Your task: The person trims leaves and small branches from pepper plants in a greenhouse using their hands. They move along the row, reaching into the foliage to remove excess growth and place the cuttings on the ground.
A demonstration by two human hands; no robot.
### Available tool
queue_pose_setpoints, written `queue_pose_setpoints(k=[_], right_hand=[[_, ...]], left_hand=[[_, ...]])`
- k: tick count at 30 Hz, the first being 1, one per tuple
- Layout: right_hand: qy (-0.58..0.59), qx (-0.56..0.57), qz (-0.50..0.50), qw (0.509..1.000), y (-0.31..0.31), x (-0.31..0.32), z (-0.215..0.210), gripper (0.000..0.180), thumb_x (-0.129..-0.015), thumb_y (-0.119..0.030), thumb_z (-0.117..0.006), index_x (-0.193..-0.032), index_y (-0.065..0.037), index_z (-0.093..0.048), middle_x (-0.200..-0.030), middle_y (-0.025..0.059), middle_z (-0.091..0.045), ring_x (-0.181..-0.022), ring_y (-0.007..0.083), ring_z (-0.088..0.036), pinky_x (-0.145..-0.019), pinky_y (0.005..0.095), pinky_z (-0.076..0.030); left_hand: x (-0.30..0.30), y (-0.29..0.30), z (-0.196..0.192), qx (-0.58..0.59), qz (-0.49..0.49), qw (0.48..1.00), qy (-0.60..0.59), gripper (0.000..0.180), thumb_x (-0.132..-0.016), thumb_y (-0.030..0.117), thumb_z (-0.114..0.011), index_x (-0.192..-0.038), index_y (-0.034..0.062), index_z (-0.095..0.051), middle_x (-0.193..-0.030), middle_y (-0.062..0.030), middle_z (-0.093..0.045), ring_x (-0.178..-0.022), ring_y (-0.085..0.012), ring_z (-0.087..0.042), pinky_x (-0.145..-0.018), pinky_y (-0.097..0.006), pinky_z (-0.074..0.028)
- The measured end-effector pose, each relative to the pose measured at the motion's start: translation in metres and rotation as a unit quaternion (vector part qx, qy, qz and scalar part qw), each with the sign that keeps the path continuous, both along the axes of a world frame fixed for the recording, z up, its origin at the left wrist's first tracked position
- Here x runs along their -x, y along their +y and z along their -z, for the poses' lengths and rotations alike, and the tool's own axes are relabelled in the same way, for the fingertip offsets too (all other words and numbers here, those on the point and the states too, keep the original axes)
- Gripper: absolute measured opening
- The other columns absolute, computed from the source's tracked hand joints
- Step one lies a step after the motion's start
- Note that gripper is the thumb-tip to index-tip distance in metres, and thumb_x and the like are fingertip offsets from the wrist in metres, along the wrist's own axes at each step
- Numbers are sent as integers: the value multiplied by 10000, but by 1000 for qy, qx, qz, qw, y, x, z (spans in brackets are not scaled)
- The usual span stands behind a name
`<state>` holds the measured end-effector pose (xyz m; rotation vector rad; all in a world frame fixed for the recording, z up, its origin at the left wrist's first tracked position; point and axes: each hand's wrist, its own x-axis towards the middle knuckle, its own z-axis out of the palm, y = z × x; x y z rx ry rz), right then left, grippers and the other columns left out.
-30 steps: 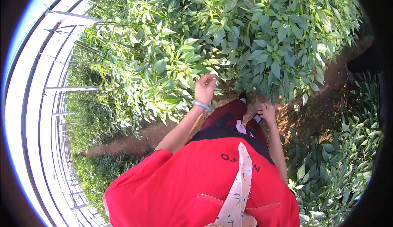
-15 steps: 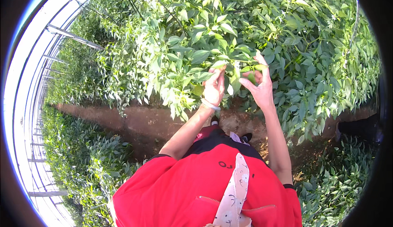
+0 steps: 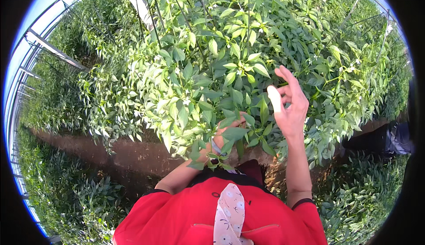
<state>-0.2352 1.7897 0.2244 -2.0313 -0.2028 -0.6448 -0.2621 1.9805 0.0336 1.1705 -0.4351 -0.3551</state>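
Foliage of the pepper plant (image 3: 230,68) hides the left hand (image 3: 228,132), grip unclear; right hand (image 3: 290,105) spread, released.

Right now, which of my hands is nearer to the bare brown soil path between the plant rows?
Left. The left hand is low in the leafy green plant, just above the brown soil path. The right hand is raised higher, open, among upper leaves.
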Motion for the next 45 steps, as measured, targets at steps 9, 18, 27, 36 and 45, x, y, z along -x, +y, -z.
queue_pose_setpoints(k=[9, 18, 27, 36, 45], right_hand=[[113, -42, -261, 958, 21, -230, -52, 395, -980, -312, -600, -1233, -8, -605, -1016, 83, -655, -958, 179, -645, -864, 318, -493], [148, -108, -264, 947, -94, -191, 18, 308, -1042, -255, -526, -881, -6, -609, -724, 16, -606, -672, 115, -640, -684, 266, -509], [153, -117, -344, 919, -100, -183, 35, 242, -1030, -167, -539, -915, 25, -631, -841, 56, -693, -783, 128, -675, -778, 272, -510], [127, -5, -340, 932, -84, -161, 18, 231, -1026, -143, -524, -953, 37, -650, -866, 63, -696, -845, 119, -653, -792, 275, -519], [131, -83, -318, 935, -72, -160, -6, 180, -1006, -129, -555, -1053, 36, -609, -860, 80, -704, -807, 129, -669, -774, 273, -518]], left_hand=[[-11, 14, -63, -224, -109, 911, -327, 402, -837, 106, -661, -1227, 9, -631, -1246, -184, -602, -1069, -318, -637, -894, -363, -516], [24, 42, -40, -179, -345, 910, -147, 244, -899, 61, -667, -1136, 9, -694, -1129, -163, -688, -1020, -267, -673, -923, -361, -532], [22, 5, -83, -195, -209, 949, -133, 280, -831, 90, -647, -1088, -6, -708, -1139, -187, -677, -1019, -292, -663, -908, -396, -510], [-164, -60, -169, -49, -391, 900, -186, 278, -926, -100, -483, -1086, -40, -703, -954, -109, -728, -800, -129, -682, -730, -256, -554], [-371, -138, -220, -353, -335, 861, -150, 350, -889, 9, -488, -1199, -125, -583, -758, -207, -705, -533, -230, -700, -427, -337, -534]])
